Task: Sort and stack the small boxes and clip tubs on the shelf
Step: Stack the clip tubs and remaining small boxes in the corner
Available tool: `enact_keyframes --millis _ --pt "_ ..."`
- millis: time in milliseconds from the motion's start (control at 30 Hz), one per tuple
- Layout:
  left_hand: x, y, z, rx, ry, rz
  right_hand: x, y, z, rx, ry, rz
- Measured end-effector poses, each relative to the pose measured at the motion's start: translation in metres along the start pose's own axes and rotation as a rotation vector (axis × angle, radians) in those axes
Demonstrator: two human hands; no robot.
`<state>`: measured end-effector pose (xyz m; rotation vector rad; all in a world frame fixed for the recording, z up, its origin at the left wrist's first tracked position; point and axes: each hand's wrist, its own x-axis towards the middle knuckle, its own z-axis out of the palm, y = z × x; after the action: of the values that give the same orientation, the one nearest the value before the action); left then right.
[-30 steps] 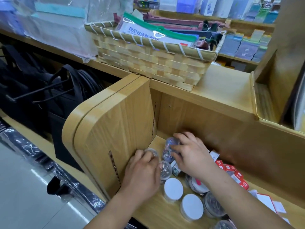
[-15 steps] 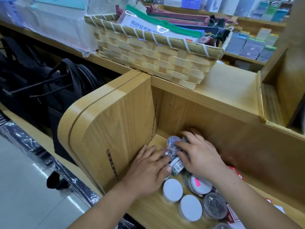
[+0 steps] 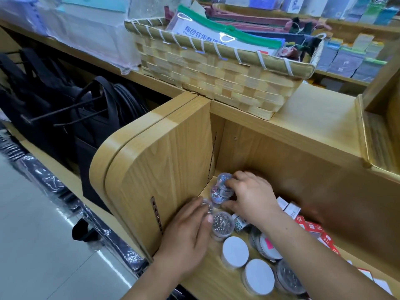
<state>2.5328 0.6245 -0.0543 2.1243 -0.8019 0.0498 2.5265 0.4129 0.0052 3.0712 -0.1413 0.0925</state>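
Note:
Several round clear clip tubs stand in the left corner of a wooden shelf (image 3: 207, 276). My right hand (image 3: 251, 195) grips a stack of clear tubs of coloured clips (image 3: 218, 189) against the corner. My left hand (image 3: 188, 228) curls round a small clear tub (image 3: 207, 207) by the side panel, its thumb beside a tub of silver clips (image 3: 221, 225). Two white-lidded tubs (image 3: 234, 251) (image 3: 257, 276) stand nearer me. Small red and white boxes (image 3: 311, 228) lie along the back wall to the right.
A wooden side panel (image 3: 164, 165) closes the shelf on the left. A woven basket (image 3: 216, 72) of folders sits on the shelf top above. Black bags (image 3: 82, 118) hang further left. More tubs (image 3: 289, 278) and white boxes lie at the right.
My right hand has shifted back toward the corner with the coloured-clip tubs. My left hand has drawn back a little and now curls round the small tub by the panel.

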Motion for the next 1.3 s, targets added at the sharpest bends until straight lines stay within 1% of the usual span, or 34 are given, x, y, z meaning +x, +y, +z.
enact_keyframes --millis 67,133,233,333,400,467,500,533,567,633,700,800,1000,1133,1200,1300 --pt "-0.009 -0.006 0.001 -0.05 0.044 -0.031 0.004 -0.006 0.006 -0.033 0.027 0.023" --pt "-0.012 -0.01 0.004 -0.067 0.032 -0.034 0.008 -0.01 0.009 -0.049 0.078 0.028" --pt "-0.01 -0.014 0.006 -0.055 0.018 -0.051 0.015 -0.015 0.015 -0.07 0.189 -0.009" --pt "-0.01 -0.01 0.007 -0.061 0.016 -0.07 0.017 -0.016 0.017 -0.066 0.258 -0.045" --pt "-0.013 -0.009 0.005 -0.059 0.029 -0.041 0.008 -0.016 0.013 -0.001 0.306 -0.09" --pt "-0.015 -0.01 0.001 -0.094 0.018 -0.051 -0.007 -0.016 0.005 0.146 0.359 -0.104" --pt "-0.016 -0.011 0.0 -0.117 0.009 -0.065 -0.015 -0.017 0.0 0.212 0.359 -0.101" --pt "-0.016 -0.012 0.0 -0.133 0.007 -0.076 -0.021 -0.018 -0.004 0.268 0.317 -0.094" --pt "-0.017 -0.012 0.0 -0.142 0.008 -0.078 -0.025 -0.021 -0.005 0.324 0.222 -0.079" --pt "-0.018 -0.012 0.001 -0.151 0.005 -0.07 -0.027 -0.027 -0.004 0.431 -0.022 -0.04" --pt "-0.02 -0.012 0.003 -0.172 -0.001 -0.074 -0.023 -0.03 0.001 0.512 -0.129 0.005" --pt "-0.02 -0.012 0.001 -0.184 -0.021 -0.088 -0.015 -0.029 0.013 0.595 -0.158 0.019" --pt "-0.019 -0.013 0.001 -0.199 -0.027 -0.094 -0.014 -0.032 0.018 0.602 -0.146 -0.033" --pt "-0.02 -0.014 0.003 -0.215 -0.036 -0.116 -0.007 -0.032 0.014 0.604 -0.165 -0.004" --pt "-0.02 -0.015 0.002 -0.204 -0.041 -0.135 -0.006 -0.031 0.012 0.657 -0.163 0.008" --pt "-0.019 -0.013 0.002 -0.211 -0.052 -0.147 -0.009 -0.033 0.01 0.737 -0.228 0.007"
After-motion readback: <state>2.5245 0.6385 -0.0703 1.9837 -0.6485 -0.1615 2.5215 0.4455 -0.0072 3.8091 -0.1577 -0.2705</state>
